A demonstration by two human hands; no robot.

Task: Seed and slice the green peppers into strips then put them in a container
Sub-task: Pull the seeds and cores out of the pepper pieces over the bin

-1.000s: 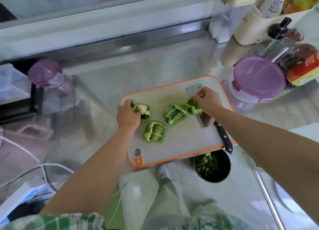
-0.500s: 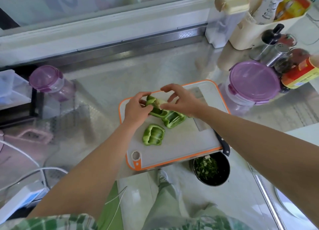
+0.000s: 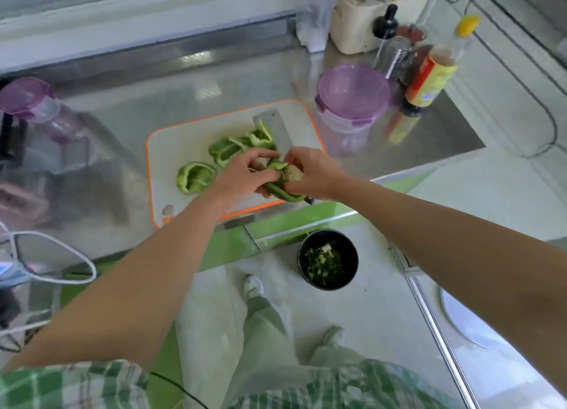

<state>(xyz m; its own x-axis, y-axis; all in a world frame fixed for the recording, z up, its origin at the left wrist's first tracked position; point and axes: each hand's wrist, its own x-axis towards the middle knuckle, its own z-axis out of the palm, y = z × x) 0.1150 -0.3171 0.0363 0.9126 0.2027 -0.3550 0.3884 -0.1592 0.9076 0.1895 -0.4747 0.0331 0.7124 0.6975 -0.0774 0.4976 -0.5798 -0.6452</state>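
Both hands had carried the pepper half (image 3: 280, 194) from the far middle of the cutting board (image 3: 184, 141) to its near right edge. The left hand (image 3: 242, 178) gripped the glossy green shell with curled fingers. The right hand (image 3: 316, 172) pinched the pale, seedy core (image 3: 292, 173) at its open end; the core was perhaps partly torn loose, though blur hid the join. Beyond the fingertips lay other cut pepper pieces (image 3: 196, 177), hollow side up, and the cleaver (image 3: 274, 129). Below the right wrist stood a black bowl (image 3: 352, 255) of scraps.
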